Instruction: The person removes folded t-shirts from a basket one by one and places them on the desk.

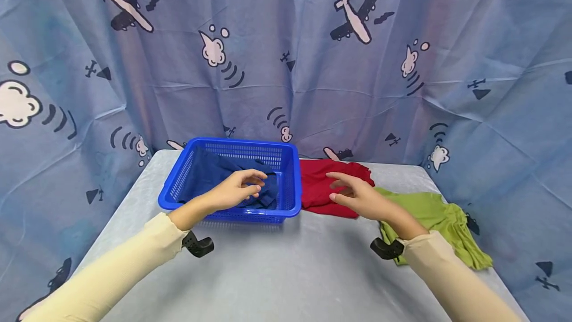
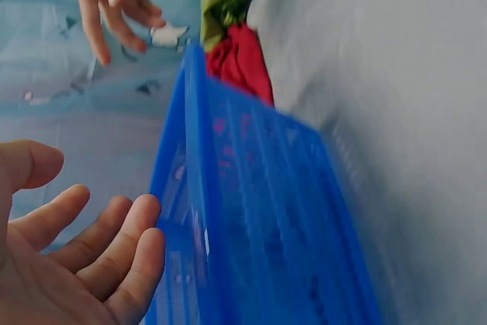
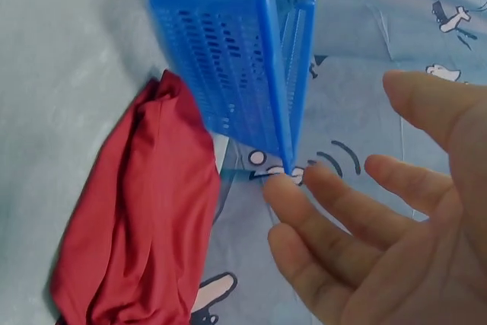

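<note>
My left hand (image 1: 234,190) hovers over the front part of a blue plastic basket (image 1: 292,183), its fingers loosely bent around nothing. Inside the basket lies crumpled dark blue cloth (image 1: 210,165). To the right, my right hand (image 1: 364,198) hangs above a red cloth (image 1: 319,183), fingers relaxed and apart, holding nothing. The red cloth lies bunched against the basket's right side. In the right wrist view, the red cloth (image 3: 152,211) is folded loosely below the basket (image 3: 221,43). The left wrist view has the left palm (image 2: 68,279) beside the basket rim.
A green garment (image 1: 433,217) with a gathered edge lies at the table's right side, beyond the red cloth. The pale grey table (image 1: 268,272) extends in front of the basket. Behind and at both sides hangs a blue curtain (image 1: 268,63) printed with airplanes and clouds.
</note>
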### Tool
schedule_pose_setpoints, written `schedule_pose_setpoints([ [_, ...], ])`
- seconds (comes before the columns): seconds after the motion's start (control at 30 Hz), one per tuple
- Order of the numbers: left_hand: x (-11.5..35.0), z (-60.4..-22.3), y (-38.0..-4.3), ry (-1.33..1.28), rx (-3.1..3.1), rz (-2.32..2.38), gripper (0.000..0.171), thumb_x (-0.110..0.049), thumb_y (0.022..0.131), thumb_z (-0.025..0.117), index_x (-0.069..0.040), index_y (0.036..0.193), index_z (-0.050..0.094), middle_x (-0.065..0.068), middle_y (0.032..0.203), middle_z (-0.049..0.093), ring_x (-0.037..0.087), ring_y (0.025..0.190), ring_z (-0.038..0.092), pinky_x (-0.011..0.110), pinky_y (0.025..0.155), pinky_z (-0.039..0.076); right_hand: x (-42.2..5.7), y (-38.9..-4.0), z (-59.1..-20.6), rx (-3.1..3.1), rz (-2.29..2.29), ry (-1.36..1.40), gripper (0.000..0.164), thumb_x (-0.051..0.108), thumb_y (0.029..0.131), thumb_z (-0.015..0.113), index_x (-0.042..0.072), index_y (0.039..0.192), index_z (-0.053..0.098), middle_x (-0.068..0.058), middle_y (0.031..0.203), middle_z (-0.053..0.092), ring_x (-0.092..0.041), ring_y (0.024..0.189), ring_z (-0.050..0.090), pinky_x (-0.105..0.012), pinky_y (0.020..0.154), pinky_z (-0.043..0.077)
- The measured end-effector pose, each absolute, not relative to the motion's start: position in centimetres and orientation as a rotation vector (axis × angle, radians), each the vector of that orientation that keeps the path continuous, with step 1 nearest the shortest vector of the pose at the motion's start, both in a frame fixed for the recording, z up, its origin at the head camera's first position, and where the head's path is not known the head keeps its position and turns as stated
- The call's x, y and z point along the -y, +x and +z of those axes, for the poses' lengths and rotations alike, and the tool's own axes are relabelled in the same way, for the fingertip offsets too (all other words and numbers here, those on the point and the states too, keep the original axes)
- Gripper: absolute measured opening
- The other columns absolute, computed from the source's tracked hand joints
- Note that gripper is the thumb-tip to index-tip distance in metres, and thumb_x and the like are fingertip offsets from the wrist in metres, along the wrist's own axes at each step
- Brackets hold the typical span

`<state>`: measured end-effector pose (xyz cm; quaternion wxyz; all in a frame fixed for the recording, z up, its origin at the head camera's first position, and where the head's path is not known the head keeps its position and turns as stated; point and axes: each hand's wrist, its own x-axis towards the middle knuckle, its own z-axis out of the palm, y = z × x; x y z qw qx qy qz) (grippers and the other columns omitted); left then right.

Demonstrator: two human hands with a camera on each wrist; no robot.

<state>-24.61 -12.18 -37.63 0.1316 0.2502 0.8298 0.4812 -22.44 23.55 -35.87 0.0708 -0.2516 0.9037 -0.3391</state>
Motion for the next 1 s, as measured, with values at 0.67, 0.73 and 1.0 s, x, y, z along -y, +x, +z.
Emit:
schedule_pose_setpoints([
  [0.67, 21.4, -36.5, -26.6, 0.485, -2.459, 1.306, 0.056, -0.023, 0.109, 0.043, -0.003, 0.158, 0.025, 0.033, 0.152, 0.043, 0.049, 0.134, 0.050, 0.058, 0.108, 0.046, -17.2, -24.7, -34.3, -2.521, -1.240, -0.824, 0.055, 0.019, 0.101, 0.061, 0.004, 0.151, 0.044, -0.025, 0.141, 0.057, -0.040, 0.130, 0.058, -0.055, 0.107, 0.049],
  [0.73, 21.8, -36.2, -26.5, 0.483, -2.461, 1.292, 0.057, -0.026, 0.109, 0.044, -0.003, 0.158, 0.025, 0.033, 0.153, 0.042, 0.050, 0.136, 0.049, 0.059, 0.109, 0.045, -16.6, -24.9, -34.5, -2.503, -1.247, -0.802, 0.055, 0.019, 0.101, 0.061, 0.005, 0.151, 0.044, -0.026, 0.143, 0.057, -0.039, 0.130, 0.058, -0.054, 0.106, 0.050],
  [1.0, 23.4, -35.6, -26.3, 0.448, -2.452, 1.231, 0.060, -0.034, 0.108, 0.046, -0.006, 0.158, 0.026, 0.031, 0.159, 0.034, 0.048, 0.144, 0.037, 0.062, 0.115, 0.036, -14.5, -25.5, -36.0, -2.448, -1.296, -0.768, 0.053, 0.020, 0.102, 0.058, 0.005, 0.151, 0.044, -0.023, 0.142, 0.058, -0.040, 0.128, 0.060, -0.050, 0.104, 0.052],
])
